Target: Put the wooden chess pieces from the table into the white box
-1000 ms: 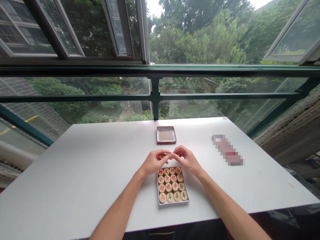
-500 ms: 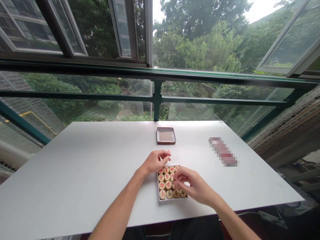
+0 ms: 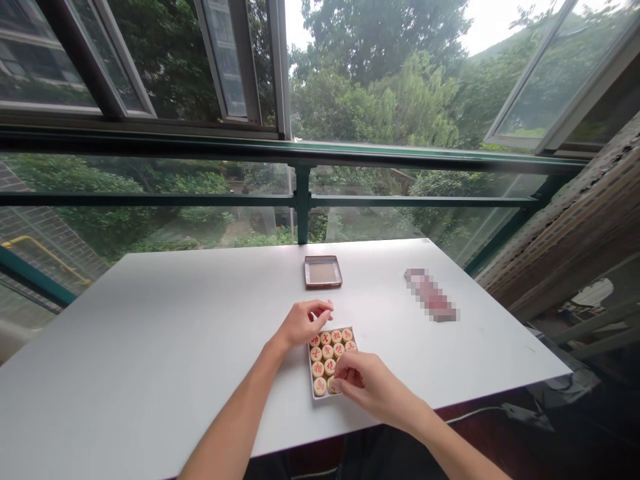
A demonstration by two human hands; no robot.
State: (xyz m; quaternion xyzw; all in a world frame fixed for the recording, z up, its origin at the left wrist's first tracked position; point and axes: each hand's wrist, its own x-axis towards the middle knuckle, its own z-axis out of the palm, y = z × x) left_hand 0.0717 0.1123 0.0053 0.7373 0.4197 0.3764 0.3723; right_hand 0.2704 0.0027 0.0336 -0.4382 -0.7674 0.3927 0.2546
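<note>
A shallow box [image 3: 311, 373] in front of me holds rows of round wooden xiangqi pieces [image 3: 327, 351], most with red characters facing up. My left hand [image 3: 307, 323] is just past the box's far left corner, its thumb and fingers pinching a red-lettered xiangqi piece [image 3: 329, 305]. Over the near right part of the box, my right hand [image 3: 363, 380] has its fingers closed on a xiangqi piece [image 3: 333, 385] in the nearest row. That hand covers the pieces in the lower right corner.
Beyond the hands lies the open box lid [image 3: 323, 272], inner side up. A blurred-out reddish object [image 3: 433, 295] is on the right of the white table [image 3: 165, 347]. A green railing [image 3: 303, 200] with glass runs along the table's far edge.
My right hand has moved nearer to me, from the third row to the nearest row of pieces. My left hand keeps its piece in about the same place. The view has shifted slightly.
</note>
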